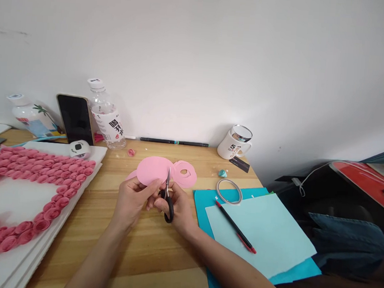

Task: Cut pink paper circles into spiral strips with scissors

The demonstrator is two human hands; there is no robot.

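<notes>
My left hand (132, 201) pinches the lower edge of a pink paper oval (153, 170), held just above the wooden table. A pair of scissors (168, 206) with black handles sits in my right hand (180, 209), my fingers through the loops. Its metal blades point away from me and lie at the oval's right edge. Whether the blades are closed on the paper I cannot tell. Just right of the oval is a pink paper spiral (186, 174) with a hole in its middle. More pink paper (131, 175) shows behind the oval on the left.
On the left, rolled pink paper roses (63, 201) cover a white board (18, 197). A phone (76, 119), water bottle (109, 124) and mug (233, 143) stand near the wall. Blue paper sheets (261, 234) at right carry a pen (235, 225) and a ring (229, 191).
</notes>
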